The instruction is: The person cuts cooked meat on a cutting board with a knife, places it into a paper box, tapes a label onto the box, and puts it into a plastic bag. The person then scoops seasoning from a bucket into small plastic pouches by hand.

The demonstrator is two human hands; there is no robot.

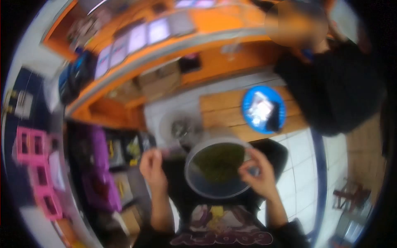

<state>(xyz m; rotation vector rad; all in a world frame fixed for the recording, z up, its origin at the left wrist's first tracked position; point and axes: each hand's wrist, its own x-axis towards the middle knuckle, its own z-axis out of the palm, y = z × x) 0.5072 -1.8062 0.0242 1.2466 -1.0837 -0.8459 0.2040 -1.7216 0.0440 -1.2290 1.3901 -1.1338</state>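
A round translucent bowl (217,191) rests on my lap, with a dark green mass (219,161) inside that looks like chopped leaves. My right hand (259,173) is over the bowl's right rim, thumb and fingertips curled together; anything between them is too blurred to make out. To the left of the bowl, my left hand (154,167) is raised in a pinch. Something thin and blurred seems to stick out from its fingertips toward the bowl, but its kind does not show.
A pale round container (163,124) stands on the tiled floor ahead. The low wooden bench (219,111) carries a blue tray (247,118) with a clear packet and a dark item. A person in black (343,87) sits at right. Purple crates (109,192) stand left, beneath orange shelving (231,62).
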